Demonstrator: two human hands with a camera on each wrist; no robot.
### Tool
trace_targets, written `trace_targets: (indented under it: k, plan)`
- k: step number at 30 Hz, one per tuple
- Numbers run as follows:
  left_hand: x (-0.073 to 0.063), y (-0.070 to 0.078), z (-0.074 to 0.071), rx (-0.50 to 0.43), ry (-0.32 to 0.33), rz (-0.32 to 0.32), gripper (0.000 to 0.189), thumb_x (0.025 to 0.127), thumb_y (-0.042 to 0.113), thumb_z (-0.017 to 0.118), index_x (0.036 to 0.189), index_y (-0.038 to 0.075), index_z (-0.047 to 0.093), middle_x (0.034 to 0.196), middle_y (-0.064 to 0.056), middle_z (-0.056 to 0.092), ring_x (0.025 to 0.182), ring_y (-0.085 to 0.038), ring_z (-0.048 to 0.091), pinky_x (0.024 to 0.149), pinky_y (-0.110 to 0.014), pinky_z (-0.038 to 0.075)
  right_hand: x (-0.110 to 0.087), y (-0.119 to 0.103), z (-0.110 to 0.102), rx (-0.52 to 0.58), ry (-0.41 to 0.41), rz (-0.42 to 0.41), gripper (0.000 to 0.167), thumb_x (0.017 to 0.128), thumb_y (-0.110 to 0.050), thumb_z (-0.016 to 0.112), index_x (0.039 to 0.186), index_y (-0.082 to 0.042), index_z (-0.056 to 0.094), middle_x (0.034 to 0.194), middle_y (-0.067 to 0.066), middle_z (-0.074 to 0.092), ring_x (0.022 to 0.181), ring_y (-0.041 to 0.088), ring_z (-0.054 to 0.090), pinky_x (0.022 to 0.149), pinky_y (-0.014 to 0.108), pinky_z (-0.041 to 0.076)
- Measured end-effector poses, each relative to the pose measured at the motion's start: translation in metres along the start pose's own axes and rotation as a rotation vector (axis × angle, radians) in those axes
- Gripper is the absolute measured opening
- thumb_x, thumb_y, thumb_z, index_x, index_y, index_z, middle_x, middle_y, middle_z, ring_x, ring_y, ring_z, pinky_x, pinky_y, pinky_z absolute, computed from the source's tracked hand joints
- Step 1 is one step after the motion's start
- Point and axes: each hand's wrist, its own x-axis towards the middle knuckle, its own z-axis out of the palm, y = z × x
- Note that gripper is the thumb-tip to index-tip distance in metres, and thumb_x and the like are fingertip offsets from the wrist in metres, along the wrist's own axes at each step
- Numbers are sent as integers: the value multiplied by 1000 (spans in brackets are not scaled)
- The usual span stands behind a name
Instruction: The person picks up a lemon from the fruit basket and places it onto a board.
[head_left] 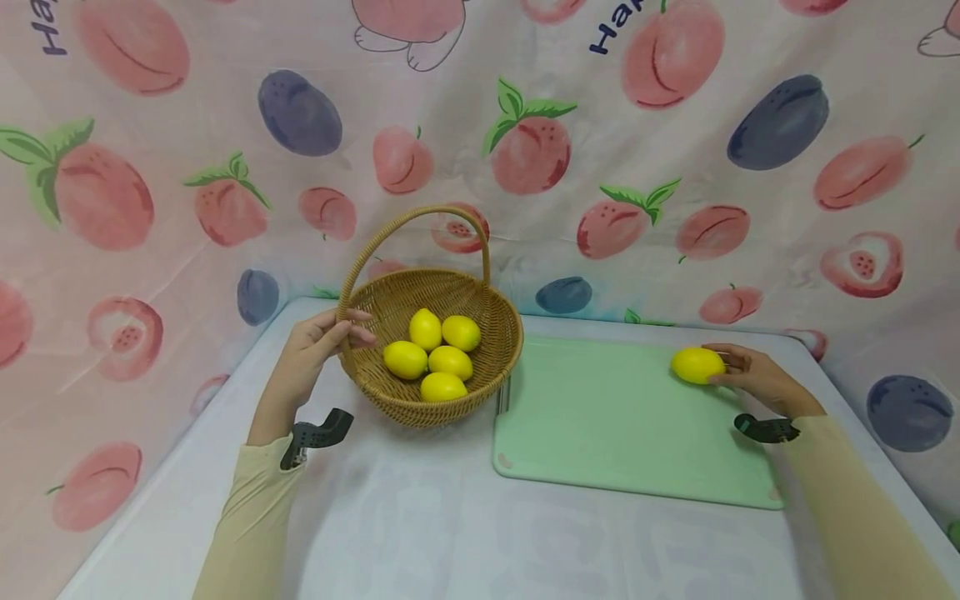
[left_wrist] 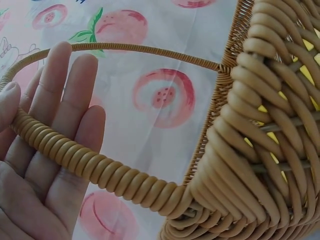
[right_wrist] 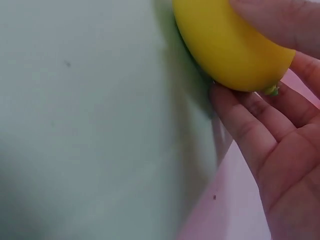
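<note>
A brown wicker basket with a tall arched handle stands left of centre, holding several yellow lemons. At the handle's left side, my left hand has its thumb on one side and its fingers on the other. Those fingers look fairly straight in the left wrist view, with the handle lying across them. My right hand grips a single lemon between thumb and fingers, over the far right part of a pale green cutting board. A small green stem tip shows on that lemon in the right wrist view.
The board lies on a white-covered table, its left edge close to the basket. Behind and at both sides hangs a curtain printed with peaches and dark blue fruit. A dark wrist mount sits on each forearm.
</note>
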Motion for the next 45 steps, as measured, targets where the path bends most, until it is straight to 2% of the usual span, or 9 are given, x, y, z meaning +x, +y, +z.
trace_targets:
  k: [4, 12, 28, 33, 38, 45]
  plan:
    - [0, -1, 0, -2, 5, 3, 27, 101, 19, 41, 109, 6, 63, 85, 13, 70, 86, -5, 68, 82, -19, 51, 2, 1, 0, 24, -2, -27, 67, 87, -22, 67, 142, -2, 34, 108, -36, 45, 97, -20, 46, 81, 6, 44]
    - [0, 0, 0, -7, 7, 6, 27, 101, 18, 41, 108, 6, 64, 85, 13, 70, 85, -5, 68, 81, -19, 51, 3, -1, 1, -44, 30, -22, 70, 87, -30, 67, 141, -2, 35, 109, -34, 40, 98, -20, 39, 80, 3, 41]
    - [0, -2, 0, -22, 13, 6, 26, 101, 19, 41, 106, 7, 64, 84, 13, 70, 84, -5, 68, 80, -20, 52, 8, -2, 3, -38, 34, 12, 74, 86, -32, 68, 144, -3, 31, 116, -29, 37, 104, -15, 35, 82, 1, 39]
    - [0, -2, 0, -21, 14, 3, 26, 101, 19, 41, 107, 8, 64, 83, 13, 70, 85, -6, 68, 79, -20, 52, 7, -3, 3, -26, 15, -4, 74, 86, -27, 69, 143, 0, 30, 117, -29, 37, 105, -14, 35, 82, 2, 39]
    - [0, -2, 0, -29, 15, 2, 25, 101, 18, 41, 106, 9, 65, 83, 12, 70, 85, -6, 68, 79, -21, 52, 5, -3, 2, -17, -10, -39, 68, 85, -21, 69, 140, -1, 35, 112, -32, 41, 100, -18, 40, 81, 3, 41]
    - [-1, -3, 0, -30, 16, 3, 26, 101, 18, 41, 106, 10, 65, 83, 12, 71, 85, -6, 68, 79, -20, 51, 2, -2, -1, 20, -58, -95, 60, 87, -12, 66, 139, 0, 37, 116, -32, 45, 102, -20, 43, 82, 5, 43]
